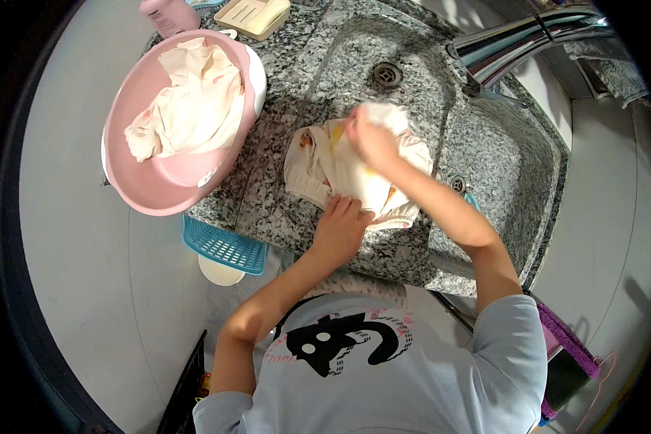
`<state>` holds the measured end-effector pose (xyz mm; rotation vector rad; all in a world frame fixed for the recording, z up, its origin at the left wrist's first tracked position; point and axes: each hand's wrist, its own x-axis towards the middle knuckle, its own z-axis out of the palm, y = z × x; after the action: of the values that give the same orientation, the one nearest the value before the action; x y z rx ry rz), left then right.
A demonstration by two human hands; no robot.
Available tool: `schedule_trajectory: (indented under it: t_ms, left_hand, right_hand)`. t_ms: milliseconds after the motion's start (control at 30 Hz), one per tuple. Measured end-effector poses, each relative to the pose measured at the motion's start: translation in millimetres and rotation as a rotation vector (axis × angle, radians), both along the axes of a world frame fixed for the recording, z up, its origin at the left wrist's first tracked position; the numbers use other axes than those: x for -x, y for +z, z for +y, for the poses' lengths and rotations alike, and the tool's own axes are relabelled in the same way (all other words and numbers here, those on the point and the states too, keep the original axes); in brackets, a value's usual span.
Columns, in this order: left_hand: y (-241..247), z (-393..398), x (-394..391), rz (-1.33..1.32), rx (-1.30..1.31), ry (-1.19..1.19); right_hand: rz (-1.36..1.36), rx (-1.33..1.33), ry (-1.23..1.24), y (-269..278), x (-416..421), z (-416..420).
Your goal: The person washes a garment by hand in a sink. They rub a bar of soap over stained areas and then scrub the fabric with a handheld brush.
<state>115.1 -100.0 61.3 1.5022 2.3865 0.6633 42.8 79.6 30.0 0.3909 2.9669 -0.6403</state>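
Note:
A wet-looking cream garment [352, 163] with elastic cuffs and small brown and yellow prints lies crumpled on the sloped stone washboard part of the sink. My left hand [343, 228] presses on its lower edge, fingers together and pointing away from me. Over the upper part, my right hand [370, 138] is curled, slightly blurred; whether it grips cloth is hard to tell. A pale, blurred fold of cloth [388, 116] shows just beyond it. Another cream cloth item [195, 103] lies in a pink plastic basin [163, 192] at the left.
A chrome faucet [504, 49] extends over the granite sink's right side. Drains sit in the upper basin [387, 74] and right basin [458, 184]. A soap dish [228, 19] holding a soap bar [268, 15] and a pink bottle [171, 16] stand behind. A blue plastic basket [225, 244] is below left.

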Motion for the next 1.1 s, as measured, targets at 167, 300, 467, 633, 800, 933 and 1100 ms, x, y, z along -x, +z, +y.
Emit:
schedule_trajectory:
  t_ms: [167,300,467,633,800,933,1100]
  left_hand:
    - [9,-12,34,0.031,-0.033,0.158]
    - [0,-8,47,0.100,-0.069,0.179]
    - [-7,-2,43,0.225,-0.026,0.152]
    - [-14,-2,45,0.224,-0.084,0.172]
    - [-7,-2,50,0.108,-0.030,0.141]
    - [5,-1,81,0.428,-0.126,0.253]
    - [-8,19,105,0.459,0.249,0.369]
  right_hand:
    - [-0.074,-0.059,0.075,2,-19,14]
    - [-0.125,-0.156,0.122,24,-50,5]
    - [-0.065,-0.248,0.223,11,-84,49]
    - [-0.090,-0.245,0.163,21,-90,52]
    - [-0.115,-0.201,0.213,2,-77,45]
    - [0.022,-0.141,-0.149,18,-44,71]
    - [0.279,0.368,-0.433,11,-20,78]
